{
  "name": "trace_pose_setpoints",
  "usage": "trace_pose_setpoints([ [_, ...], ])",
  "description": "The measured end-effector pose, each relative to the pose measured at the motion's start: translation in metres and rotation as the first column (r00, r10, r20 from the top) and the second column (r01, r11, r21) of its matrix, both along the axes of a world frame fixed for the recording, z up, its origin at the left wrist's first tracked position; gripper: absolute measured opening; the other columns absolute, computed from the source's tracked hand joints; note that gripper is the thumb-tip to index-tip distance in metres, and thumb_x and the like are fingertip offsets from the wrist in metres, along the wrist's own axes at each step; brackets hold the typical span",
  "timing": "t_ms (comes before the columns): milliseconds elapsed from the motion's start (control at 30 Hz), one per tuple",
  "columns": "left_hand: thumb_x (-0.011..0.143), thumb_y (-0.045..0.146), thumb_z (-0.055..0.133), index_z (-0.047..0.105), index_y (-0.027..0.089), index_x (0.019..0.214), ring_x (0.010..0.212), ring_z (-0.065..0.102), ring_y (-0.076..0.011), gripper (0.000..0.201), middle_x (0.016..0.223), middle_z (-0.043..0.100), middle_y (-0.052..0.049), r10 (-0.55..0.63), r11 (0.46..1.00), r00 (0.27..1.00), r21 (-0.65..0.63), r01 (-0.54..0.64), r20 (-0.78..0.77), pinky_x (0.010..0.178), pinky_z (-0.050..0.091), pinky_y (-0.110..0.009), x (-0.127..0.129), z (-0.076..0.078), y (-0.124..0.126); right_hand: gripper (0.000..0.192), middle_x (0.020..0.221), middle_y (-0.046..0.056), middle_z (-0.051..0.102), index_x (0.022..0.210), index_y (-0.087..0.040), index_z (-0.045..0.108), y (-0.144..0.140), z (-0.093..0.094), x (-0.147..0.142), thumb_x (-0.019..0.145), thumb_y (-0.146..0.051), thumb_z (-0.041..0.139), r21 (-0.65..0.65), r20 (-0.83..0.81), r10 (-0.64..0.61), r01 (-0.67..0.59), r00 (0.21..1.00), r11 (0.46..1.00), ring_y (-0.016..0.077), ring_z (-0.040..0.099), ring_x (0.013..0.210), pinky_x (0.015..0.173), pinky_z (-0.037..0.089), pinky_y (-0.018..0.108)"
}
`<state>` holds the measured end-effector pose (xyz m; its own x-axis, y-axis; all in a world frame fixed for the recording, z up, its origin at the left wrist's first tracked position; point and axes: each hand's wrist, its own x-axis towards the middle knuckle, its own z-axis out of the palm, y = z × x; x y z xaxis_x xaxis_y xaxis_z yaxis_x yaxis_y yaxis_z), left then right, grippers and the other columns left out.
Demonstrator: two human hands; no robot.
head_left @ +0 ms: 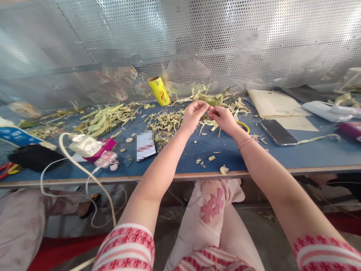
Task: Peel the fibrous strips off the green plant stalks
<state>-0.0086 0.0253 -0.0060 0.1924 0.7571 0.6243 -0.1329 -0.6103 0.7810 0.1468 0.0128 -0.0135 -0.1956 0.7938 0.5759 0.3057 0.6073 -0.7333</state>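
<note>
My left hand (194, 113) and my right hand (223, 118) meet over the blue table (282, 154), fingertips pinched together on a thin strip of pale green leaf (210, 108). Right under and behind the hands lies a heap of shredded leaf strips (166, 122). A longer pile of leaves (105, 118) spreads to the left, and another pile (218, 98) sits by the perforated metal wall. A thin bracelet circles my right wrist.
A yellow roll (159, 90) lies at the back. A black phone (278, 132) and beige paper sheets (278, 107) rest to the right. Left are a white cable (84, 169), a pink object (105, 159), a black pouch (35, 157) and red-handled scissors (5, 169). Another person's clothing shows at lower left.
</note>
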Motion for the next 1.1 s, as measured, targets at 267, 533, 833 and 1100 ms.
trace_pose_setpoints([
  [267,0.076,0.057,0.068,0.064,0.020,0.075,0.114,0.062,-0.0187,0.036,0.110,0.070,-0.004,0.018,0.995,0.992,0.096,-0.006,-0.125,0.102,0.045,-0.042,-0.004,0.006,-0.006,0.003,0.063,-0.002,0.059,0.073,-0.019,0.055,0.001,0.002,-0.002,0.074,-0.020,0.058,-0.097,-0.066,-0.062,0.055,0.996,0.994,0.0130,0.056,0.061,0.067,0.047,0.029],
  [533,0.080,0.047,0.068,0.068,0.021,0.079,0.115,0.062,-0.0189,0.025,0.115,0.069,-0.005,0.119,0.982,0.959,0.176,-0.075,-0.256,0.105,0.044,-0.044,0.001,0.006,-0.009,0.011,0.059,-0.003,0.060,0.072,-0.019,0.057,0.005,-0.002,-0.001,0.076,-0.028,0.061,-0.085,-0.064,-0.049,0.043,0.997,0.995,0.0119,0.057,0.060,0.064,0.045,0.027],
  [833,0.084,0.028,0.062,0.061,0.018,0.082,0.064,0.060,-0.0089,0.011,0.080,0.067,-0.001,0.177,0.984,0.959,0.042,-0.172,-0.220,0.061,0.050,-0.022,0.010,-0.022,0.009,0.016,0.063,-0.002,0.060,0.073,-0.017,0.059,0.008,-0.007,-0.006,0.071,-0.029,0.071,-0.218,-0.287,0.032,-0.097,0.957,0.971,0.0107,0.057,0.061,0.067,0.051,0.028],
  [1100,0.088,0.038,0.057,0.055,0.020,0.084,0.060,0.056,-0.0088,0.018,0.076,0.061,0.000,0.249,0.966,0.954,0.112,-0.233,-0.167,0.057,0.047,-0.022,0.013,-0.026,0.002,0.020,0.062,-0.002,0.059,0.070,-0.018,0.057,0.006,-0.006,-0.004,0.072,-0.031,0.072,-0.195,-0.317,0.029,-0.095,0.948,0.976,0.0096,0.056,0.060,0.068,0.051,0.027],
])
